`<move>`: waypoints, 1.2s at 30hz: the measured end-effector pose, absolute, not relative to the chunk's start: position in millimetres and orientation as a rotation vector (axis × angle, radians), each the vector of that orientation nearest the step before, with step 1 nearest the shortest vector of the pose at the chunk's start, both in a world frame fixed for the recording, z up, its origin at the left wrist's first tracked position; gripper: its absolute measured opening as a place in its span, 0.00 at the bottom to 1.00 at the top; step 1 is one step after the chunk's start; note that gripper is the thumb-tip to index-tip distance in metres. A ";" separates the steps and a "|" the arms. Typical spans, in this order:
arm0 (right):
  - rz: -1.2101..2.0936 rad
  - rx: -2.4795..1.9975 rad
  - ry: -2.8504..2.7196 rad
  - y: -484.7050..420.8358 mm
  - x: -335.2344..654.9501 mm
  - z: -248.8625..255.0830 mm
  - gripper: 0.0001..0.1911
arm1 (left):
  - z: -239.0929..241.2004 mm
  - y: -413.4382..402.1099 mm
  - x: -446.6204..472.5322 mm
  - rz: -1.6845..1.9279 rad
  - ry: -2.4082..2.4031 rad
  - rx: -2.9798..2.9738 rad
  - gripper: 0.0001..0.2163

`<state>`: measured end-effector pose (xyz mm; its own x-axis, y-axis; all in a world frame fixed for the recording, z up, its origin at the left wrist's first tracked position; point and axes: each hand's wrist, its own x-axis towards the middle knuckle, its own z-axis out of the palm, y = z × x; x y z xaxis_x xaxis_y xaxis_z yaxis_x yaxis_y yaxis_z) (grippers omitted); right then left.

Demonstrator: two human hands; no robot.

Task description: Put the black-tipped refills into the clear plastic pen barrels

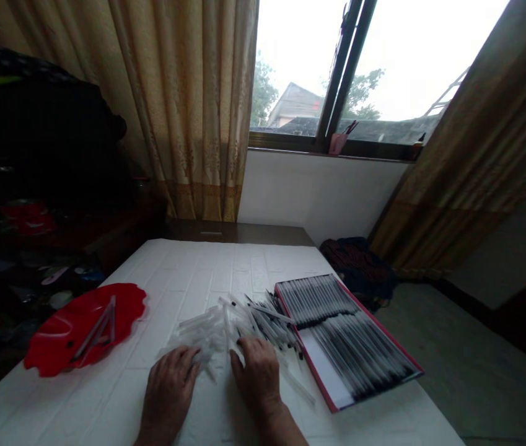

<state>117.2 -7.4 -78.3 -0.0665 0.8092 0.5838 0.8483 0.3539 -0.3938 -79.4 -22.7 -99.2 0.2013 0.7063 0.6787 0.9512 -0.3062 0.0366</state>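
Note:
My left hand [170,387] rests at the near edge of a loose pile of clear plastic tubes [202,328], which look like pen barrels. Its fingers are bent over the tubes, with the thumb apart from the index finger. Close by on the right, my right hand [259,371] reaches to the pile's near side, thumb and index finger slightly apart. Beyond its knuckles lie thin dark-tipped pen refills [265,319], mixed with tubes. Whatever is under the fingertips is hidden. A shallow pink-edged box [325,384] on the right holds rows of clear, dark-tipped pens [355,347].
A red scalloped plate [127,303] with a few clear pens stands at the left on the white brick-patterned tabletop [105,409]. Dark clutter and a red can [30,217] lie farther left. Behind are curtains [188,111] and a window with a pink cup [337,144] on its sill.

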 end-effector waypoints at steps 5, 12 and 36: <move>0.058 -1.427 -1.961 -25.8 116.8 -74.0 0.04 | -107.7 -22.4 -83.1 -0.860 -1.524 -2.114 0.15; 0.004 -1.498 -1.828 -49.0 181.4 -68.3 0.09 | -114.5 -19.2 -88.7 -0.868 -1.507 -2.121 0.16; -0.021 -2.424 -1.885 -51.4 292.0 -47.3 0.08 | -119.4 -18.3 -90.9 -0.933 -1.508 -2.130 0.14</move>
